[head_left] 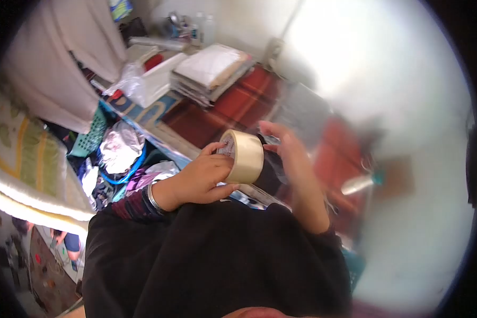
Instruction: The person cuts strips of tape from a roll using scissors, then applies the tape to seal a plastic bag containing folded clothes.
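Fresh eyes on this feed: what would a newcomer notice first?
Probably the tape roll mid-view, gripped by the left hand, with the blurred right hand raised beside it. Next, the white-topped stack on the red cloth beyond the hands, then the shiny bundle off to the left.

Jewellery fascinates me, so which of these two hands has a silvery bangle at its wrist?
The left hand, which grips the tape roll, wears the bangle; the right hand, across the roll, shows none.
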### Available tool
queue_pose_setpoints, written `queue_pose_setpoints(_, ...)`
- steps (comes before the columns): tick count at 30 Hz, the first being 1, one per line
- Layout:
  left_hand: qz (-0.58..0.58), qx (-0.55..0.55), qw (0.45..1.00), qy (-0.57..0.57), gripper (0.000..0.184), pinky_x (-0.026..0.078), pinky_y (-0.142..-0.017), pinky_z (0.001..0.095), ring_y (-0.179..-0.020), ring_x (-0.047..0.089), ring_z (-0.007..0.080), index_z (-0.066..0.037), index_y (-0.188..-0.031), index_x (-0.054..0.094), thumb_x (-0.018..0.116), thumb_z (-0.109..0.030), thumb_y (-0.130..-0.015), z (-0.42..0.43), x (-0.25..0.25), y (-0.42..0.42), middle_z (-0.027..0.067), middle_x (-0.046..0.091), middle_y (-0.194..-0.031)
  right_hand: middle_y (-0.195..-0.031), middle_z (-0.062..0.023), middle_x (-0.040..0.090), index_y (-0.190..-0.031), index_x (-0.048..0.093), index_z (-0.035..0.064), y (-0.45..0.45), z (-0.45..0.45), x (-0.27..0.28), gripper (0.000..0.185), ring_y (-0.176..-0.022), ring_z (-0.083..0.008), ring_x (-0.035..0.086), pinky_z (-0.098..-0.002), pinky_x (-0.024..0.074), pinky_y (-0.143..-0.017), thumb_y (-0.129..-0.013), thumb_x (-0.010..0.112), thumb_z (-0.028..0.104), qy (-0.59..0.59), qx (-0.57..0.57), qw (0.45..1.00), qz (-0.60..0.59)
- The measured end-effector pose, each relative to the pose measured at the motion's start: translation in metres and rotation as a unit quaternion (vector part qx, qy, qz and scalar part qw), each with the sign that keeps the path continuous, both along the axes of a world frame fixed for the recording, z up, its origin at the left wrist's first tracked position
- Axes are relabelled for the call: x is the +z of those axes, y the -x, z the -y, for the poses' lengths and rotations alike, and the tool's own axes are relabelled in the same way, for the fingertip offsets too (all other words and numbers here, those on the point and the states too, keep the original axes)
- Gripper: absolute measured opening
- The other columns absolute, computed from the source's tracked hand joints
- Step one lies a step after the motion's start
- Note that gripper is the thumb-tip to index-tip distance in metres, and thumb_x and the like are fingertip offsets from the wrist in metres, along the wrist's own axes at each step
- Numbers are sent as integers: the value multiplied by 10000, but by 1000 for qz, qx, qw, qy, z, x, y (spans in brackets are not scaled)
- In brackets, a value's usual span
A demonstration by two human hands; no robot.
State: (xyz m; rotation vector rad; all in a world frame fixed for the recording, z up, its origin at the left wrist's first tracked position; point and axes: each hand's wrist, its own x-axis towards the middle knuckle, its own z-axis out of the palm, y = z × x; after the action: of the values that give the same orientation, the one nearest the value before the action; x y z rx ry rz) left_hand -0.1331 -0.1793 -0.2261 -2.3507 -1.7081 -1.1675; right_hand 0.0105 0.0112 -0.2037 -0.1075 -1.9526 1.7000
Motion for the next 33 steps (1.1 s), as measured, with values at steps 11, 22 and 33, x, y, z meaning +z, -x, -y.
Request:
queue_pose_setpoints(11, 53, 199, 977, 52, 184, 295, -1021, 521, -909, 601, 293, -82, -899, 592, 606, -259, -851, 111, -13, 31, 108, 615, -864, -1126, -118, 611, -1096, 643, -25, 130, 70, -2, 246, -1083, -215, 567, -326, 442, -921, -905, 582, 117, -214, 267, 939, -29)
queue_pose_setpoints(22, 57, 344, 934, 78, 174, 317, -983, 507, -892, 606, 291, -70, -872, 611, 605, -242, -848, 106, -21, -47, 98, 628, -860, -1074, -115, 566, -930, 594, -11, 120, 72, -24, 56, -963, -167, 584, -294, 474, -831, -880, 590, 13, -113, 371, 921, 45)
queue_pose_setpoints(33, 272, 465, 828, -156, 339, 478, -761, 358, -840, 613, 312, -51, -935, 596, 733, -313, -767, 71, -20, -129, 121, 623, -916, -1000, -157, 563, -896, 592, 18, 44, 48, -22, 93, -924, -284, 599, -354, 480, -774, -814, 627, 43, -350, 275, 883, -152)
